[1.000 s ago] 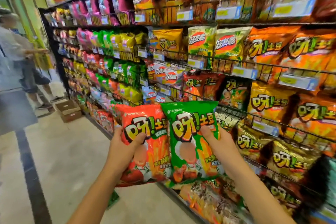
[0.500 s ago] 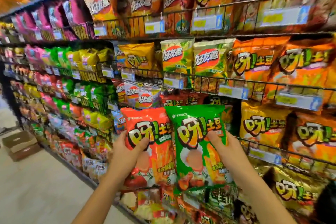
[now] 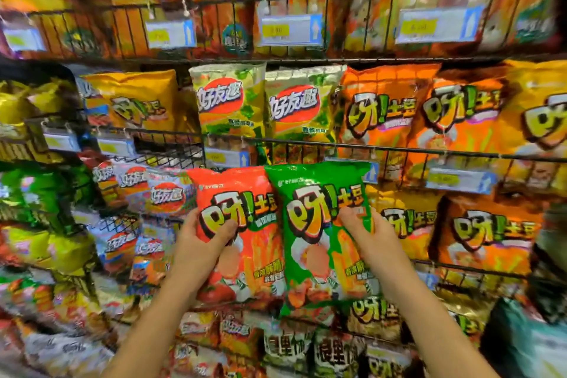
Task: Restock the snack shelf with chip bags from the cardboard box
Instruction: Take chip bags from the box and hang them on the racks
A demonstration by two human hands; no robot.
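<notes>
closer to the wire shelf (image 3: pixel 306 141) now, left hand (image 3: pixel 196 242) grasps the red bag (image 3: pixel 245 224), right hand (image 3: pixel 371 239) the green bag (image 3: pixel 319 224), both upright just before its middle row.

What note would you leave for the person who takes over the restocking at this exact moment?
Left hand: grip round the left edge of the red chip bag, thumb on its front.
Right hand: grip round the right edge of the green chip bag, thumb on its front.
Both bags are upright, side by side, in front of the wire shelf, not yet placed.
Done: two bags brought to the shelf.
Left: set both into a row. The cardboard box is not in view.
</notes>
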